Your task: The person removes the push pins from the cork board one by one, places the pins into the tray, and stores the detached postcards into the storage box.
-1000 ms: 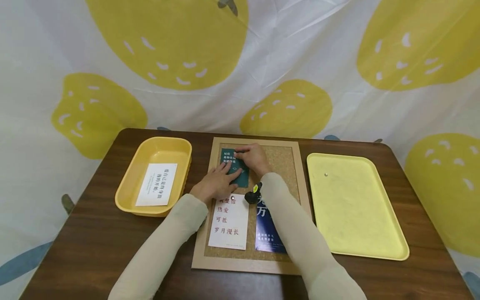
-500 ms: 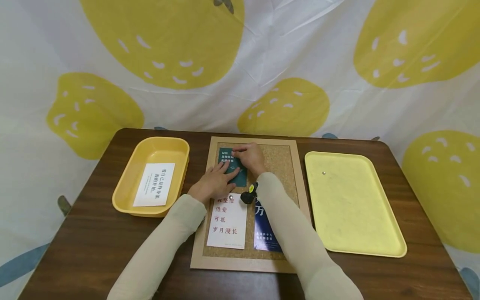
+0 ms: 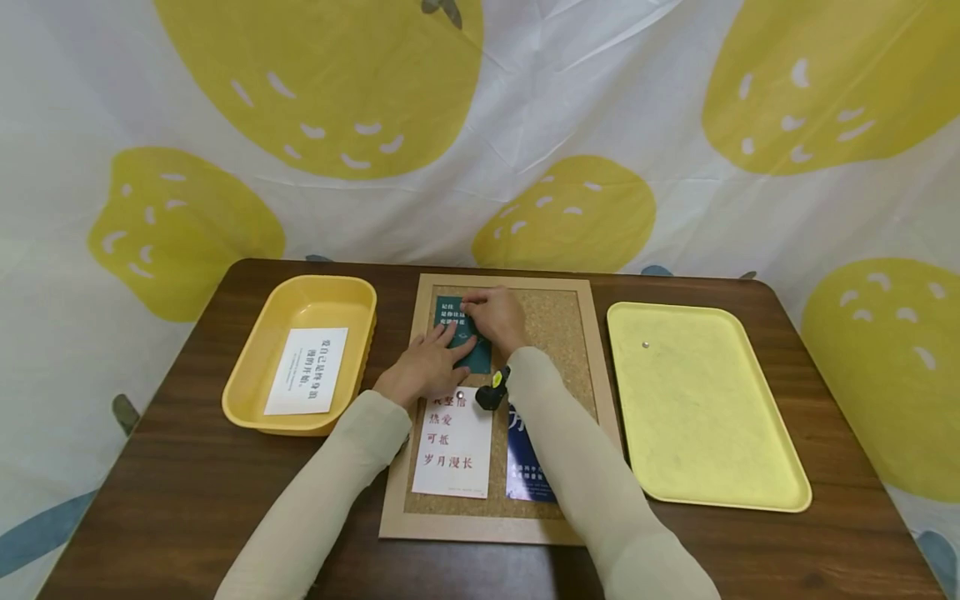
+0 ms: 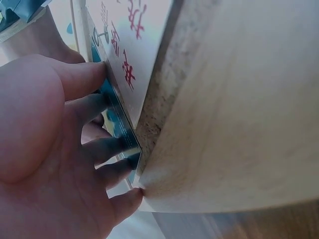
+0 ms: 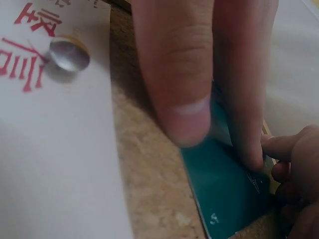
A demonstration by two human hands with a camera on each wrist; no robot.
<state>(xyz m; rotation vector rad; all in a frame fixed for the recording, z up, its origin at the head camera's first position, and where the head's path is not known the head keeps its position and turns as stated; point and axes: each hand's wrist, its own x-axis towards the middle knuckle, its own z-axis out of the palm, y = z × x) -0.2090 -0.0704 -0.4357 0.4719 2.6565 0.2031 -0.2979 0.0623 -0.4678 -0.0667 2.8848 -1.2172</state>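
A dark green card [image 3: 476,359] with white print lies on the upper left of a wood-framed corkboard [image 3: 558,333]. My left hand [image 3: 422,364] rests on this card with its fingers spread, holding it flat. My right hand [image 3: 498,318] reaches over to the card's upper part with curled fingers, index and thumb tips close together on it. Whatever is between those tips is hidden. Below, a white card [image 3: 452,450] with red characters bears a silver thumbtack [image 5: 70,54] at its top. Beside it lies a dark blue card [image 3: 528,467], partly covered by my right forearm.
Left of the board stands a yellow bin [image 3: 247,392] with a white card [image 3: 306,371] in it. On the right, a pale yellow tray [image 3: 712,417] holds one small silver thumbtack [image 3: 646,344]. All sit on a dark wooden table [image 3: 150,500] before a lemon-print cloth [image 3: 420,225].
The head view has shifted slightly, so everything sits a little further left. Both hands stay at the green card, with no clear movement over the board.
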